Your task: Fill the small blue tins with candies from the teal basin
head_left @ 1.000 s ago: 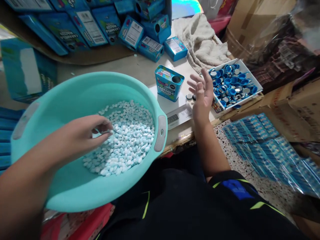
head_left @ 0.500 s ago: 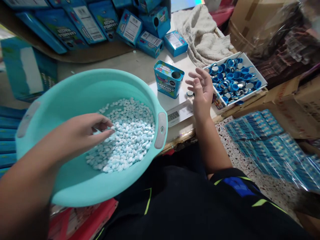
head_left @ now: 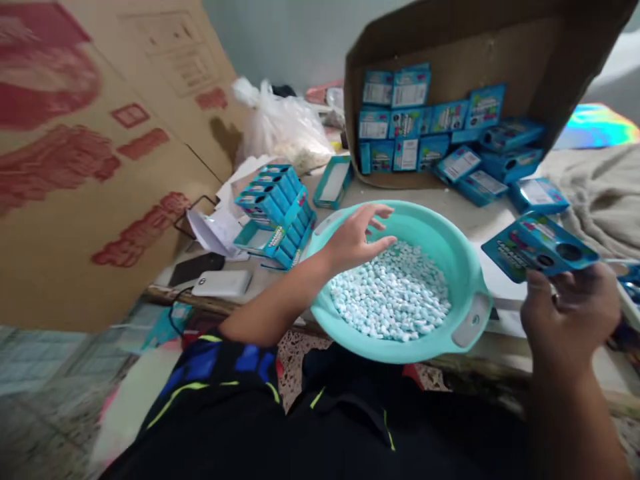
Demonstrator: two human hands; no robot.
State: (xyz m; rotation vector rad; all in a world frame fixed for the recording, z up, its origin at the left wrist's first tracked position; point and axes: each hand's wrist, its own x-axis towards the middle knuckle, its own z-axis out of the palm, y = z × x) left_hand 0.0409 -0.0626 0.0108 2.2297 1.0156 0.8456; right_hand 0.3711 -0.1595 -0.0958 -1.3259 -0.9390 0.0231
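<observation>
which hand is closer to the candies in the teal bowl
Left. The left hand hovers open just over the candies inside the bowl; the right hand is off beside it, gripping a blue tin.

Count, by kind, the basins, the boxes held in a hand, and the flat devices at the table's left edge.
Round teal plastic basin: 1
Flat blue printed box, held in the right hand: 1
White slab-shaped device: 1
Black flat device: 1
Total: 4
</observation>
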